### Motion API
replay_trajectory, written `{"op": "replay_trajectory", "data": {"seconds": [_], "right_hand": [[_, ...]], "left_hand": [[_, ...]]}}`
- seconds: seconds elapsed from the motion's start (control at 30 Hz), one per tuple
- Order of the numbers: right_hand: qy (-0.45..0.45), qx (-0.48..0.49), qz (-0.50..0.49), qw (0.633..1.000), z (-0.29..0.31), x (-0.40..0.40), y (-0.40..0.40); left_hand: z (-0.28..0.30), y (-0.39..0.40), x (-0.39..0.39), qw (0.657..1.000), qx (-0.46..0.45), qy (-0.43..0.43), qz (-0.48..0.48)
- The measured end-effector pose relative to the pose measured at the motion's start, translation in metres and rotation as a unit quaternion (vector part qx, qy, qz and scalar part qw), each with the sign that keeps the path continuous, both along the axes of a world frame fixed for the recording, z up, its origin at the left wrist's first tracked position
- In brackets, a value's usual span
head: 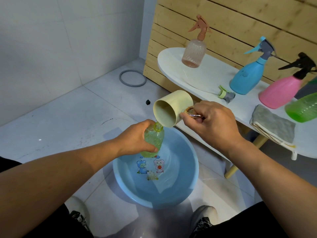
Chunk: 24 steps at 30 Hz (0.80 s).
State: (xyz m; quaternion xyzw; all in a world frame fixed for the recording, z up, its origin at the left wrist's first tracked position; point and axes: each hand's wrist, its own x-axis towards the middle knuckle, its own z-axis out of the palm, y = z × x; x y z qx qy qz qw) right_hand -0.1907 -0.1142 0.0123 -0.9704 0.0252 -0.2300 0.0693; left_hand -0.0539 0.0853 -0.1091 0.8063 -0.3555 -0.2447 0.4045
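Green bottle (152,140), mid-frame above the blue basin (180,191), sits gripped in the left hand (137,140). The right hand (211,122) clasps the cream mug (171,109) by its handle, tipped at the neck. Best to pour slowly, lip close over the mouth, so spills fall into the basin.

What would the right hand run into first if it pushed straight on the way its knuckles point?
Likely the green bottle in the left hand: the right hand holds the tilted cup ahead of it, lip at the bottle's neck. Depth is unclear.
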Motion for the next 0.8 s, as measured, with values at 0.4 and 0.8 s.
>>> {"op": "replay_trajectory", "data": {"seconds": [0.4, 0.8], "right_hand": [[-0.033, -0.054, 0.018, 0.998, -0.0017, -0.0005, 0.0019], [-0.061, -0.108, 0.029, 0.992, -0.0033, -0.0019, 0.0034]], "left_hand": [[-0.0008, 0.0001, 0.0008, 1.0, -0.005, -0.005, -0.004], [-0.0031, -0.0003, 0.0013, 1.0, -0.008, -0.008, -0.003]]}}
